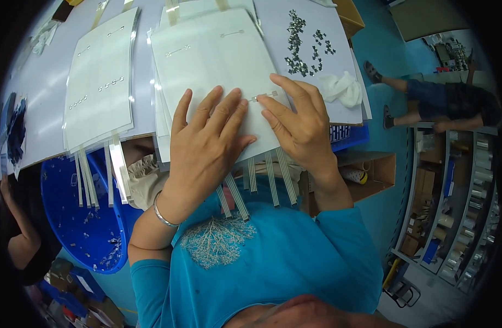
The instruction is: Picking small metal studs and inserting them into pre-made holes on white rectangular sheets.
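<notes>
My left hand point(210, 123) lies spread, palm down, on a stack of white sheets point(207, 71) at the table's front edge. Its fingertips end just left of a short row of small printed marks. Over the same row is my right hand point(300, 117), fingers bent and apart, the forefinger tip touching the sheet beside a tiny metallic piece point(256, 99). No object shows between its fingers. Striped ribbon tails point(237, 197) hang from the stack's near edge. Small shiny metal pieces point(295, 46) lie scattered on the table to the right.
Another sheet stack point(100, 82) with hanging tails sits at left. A crumpled white cloth point(342, 90) lies at right. Below the table are a blue tub point(81, 218) with scraps and a cardboard box point(379, 175). Another person point(442, 98) is at far right; one more arm shows at left.
</notes>
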The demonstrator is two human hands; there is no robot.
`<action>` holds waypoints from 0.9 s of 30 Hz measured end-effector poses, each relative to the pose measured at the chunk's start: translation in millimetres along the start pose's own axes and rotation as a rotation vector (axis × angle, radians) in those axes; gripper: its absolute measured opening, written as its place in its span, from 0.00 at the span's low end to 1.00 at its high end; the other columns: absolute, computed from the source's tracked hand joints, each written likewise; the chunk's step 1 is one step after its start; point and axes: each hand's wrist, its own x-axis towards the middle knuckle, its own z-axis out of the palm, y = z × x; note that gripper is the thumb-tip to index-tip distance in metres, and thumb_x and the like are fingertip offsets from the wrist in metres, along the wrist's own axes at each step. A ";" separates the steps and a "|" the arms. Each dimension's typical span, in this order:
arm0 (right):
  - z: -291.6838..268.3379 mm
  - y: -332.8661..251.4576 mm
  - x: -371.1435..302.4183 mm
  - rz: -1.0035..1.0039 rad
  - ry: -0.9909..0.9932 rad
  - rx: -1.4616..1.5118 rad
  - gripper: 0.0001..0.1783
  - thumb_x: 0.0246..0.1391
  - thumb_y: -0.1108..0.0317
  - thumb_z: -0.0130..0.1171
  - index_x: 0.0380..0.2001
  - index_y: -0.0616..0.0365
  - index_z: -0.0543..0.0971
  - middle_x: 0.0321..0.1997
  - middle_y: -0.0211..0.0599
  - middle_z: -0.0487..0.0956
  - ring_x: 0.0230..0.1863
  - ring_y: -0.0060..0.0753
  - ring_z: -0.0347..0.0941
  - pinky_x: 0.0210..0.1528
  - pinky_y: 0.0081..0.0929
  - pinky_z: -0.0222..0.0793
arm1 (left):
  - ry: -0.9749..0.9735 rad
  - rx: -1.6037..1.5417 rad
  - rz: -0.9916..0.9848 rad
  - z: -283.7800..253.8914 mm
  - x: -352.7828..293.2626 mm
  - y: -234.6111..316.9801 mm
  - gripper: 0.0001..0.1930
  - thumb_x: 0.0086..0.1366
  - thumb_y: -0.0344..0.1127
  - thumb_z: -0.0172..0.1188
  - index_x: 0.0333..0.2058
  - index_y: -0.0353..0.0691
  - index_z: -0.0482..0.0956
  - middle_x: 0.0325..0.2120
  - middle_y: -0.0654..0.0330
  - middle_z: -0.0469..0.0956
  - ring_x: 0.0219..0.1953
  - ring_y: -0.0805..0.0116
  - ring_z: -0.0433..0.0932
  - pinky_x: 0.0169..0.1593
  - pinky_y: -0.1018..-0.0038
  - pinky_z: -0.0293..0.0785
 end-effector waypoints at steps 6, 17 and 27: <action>1.4 -16.7 2.0 -0.061 -0.059 -0.087 0.15 0.58 0.73 0.73 0.49 0.58 0.91 0.63 0.45 0.83 0.63 0.48 0.78 0.61 0.42 0.74 | 0.001 -0.033 -0.011 1.4 -0.9 -2.3 0.33 0.66 0.50 0.73 0.68 0.49 0.79 0.69 0.63 0.77 0.73 0.58 0.72 0.80 0.48 0.56; -38.4 35.0 -39.3 0.318 0.237 -0.278 0.13 0.67 0.67 0.69 0.52 0.54 0.91 0.64 0.42 0.83 0.67 0.51 0.75 0.67 0.45 0.72 | 0.041 -0.046 0.018 3.4 1.9 -1.4 0.33 0.66 0.54 0.71 0.65 0.43 0.81 0.65 0.60 0.79 0.71 0.58 0.73 0.79 0.44 0.56; -33.2 44.2 -36.0 0.285 0.202 -0.207 0.10 0.60 0.71 0.74 0.45 0.52 0.93 0.57 0.37 0.85 0.60 0.45 0.76 0.63 0.41 0.74 | -0.018 0.094 -0.004 2.7 7.1 6.7 0.31 0.68 0.57 0.69 0.68 0.56 0.81 0.64 0.62 0.79 0.70 0.55 0.73 0.80 0.46 0.55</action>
